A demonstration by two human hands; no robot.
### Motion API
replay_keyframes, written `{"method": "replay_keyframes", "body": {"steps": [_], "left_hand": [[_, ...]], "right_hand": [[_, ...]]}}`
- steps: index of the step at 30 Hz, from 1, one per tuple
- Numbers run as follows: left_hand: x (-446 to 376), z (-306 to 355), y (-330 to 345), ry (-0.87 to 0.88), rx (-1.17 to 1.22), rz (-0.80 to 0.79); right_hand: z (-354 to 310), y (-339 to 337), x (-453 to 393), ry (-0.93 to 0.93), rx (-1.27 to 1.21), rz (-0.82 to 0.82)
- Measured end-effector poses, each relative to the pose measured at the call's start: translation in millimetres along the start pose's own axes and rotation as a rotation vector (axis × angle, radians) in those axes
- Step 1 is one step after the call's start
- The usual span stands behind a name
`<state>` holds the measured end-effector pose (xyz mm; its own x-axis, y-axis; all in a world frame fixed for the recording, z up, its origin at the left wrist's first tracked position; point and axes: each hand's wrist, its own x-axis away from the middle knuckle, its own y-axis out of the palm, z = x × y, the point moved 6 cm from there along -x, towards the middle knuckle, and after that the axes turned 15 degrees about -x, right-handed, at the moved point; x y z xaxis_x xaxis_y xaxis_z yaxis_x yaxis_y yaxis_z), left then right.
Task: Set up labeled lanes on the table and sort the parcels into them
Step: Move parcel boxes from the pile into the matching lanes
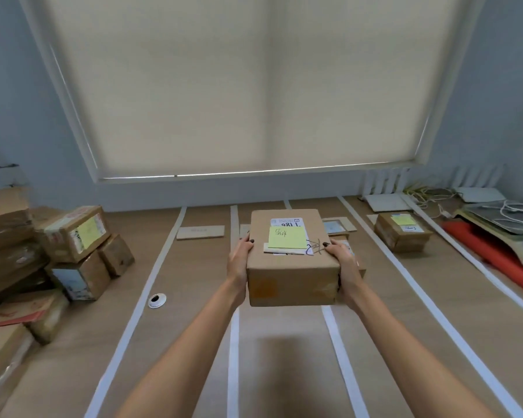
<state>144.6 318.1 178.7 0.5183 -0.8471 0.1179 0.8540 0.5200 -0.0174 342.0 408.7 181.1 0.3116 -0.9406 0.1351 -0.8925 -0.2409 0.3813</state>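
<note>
Far left, stacked cardboard parcels (73,236). White tape strips (151,282) dividing wooden table (194,342). Centre, left hand (239,260) and right hand (343,263) gripping box (290,267) by its sides, above table, yellow note (287,237) on top. Right, parcel (402,233), scale (507,227).

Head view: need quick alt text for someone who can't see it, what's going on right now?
Both hands, left hand and right hand, grip a cardboard parcel with a yellow sticky note, held above a wooden table divided into lanes by white tape strips. One parcel sits in a right lane; unsorted boxes are piled left.
</note>
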Motion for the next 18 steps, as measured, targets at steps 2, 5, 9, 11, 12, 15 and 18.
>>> {"method": "replay_keyframes", "body": {"steps": [2,5,9,11,12,15,18], "left_hand": [[-7,-5,65,0.01,-0.008,-0.009],[-12,-11,166,0.027,0.009,-0.014],[-12,-23,289,-0.078,0.048,-0.107],[-18,-29,339,-0.129,0.002,-0.148],[-22,-32,360,-0.144,-0.034,-0.158],[-34,-43,412,-0.208,-0.143,-0.188],[-50,-55,454,-0.256,-0.178,-0.214]], "right_hand": [[-24,-58,-20,-0.024,0.007,-0.003],[-63,-147,-54,-0.007,0.037,-0.02],[-108,-256,-88,-0.001,0.103,0.029],[-123,-303,-102,0.021,0.121,0.054],[-126,-325,-111,0.039,0.132,0.058],[-128,-379,-134,0.093,0.147,0.073],[-126,-419,-157,0.12,0.134,0.1]]}}
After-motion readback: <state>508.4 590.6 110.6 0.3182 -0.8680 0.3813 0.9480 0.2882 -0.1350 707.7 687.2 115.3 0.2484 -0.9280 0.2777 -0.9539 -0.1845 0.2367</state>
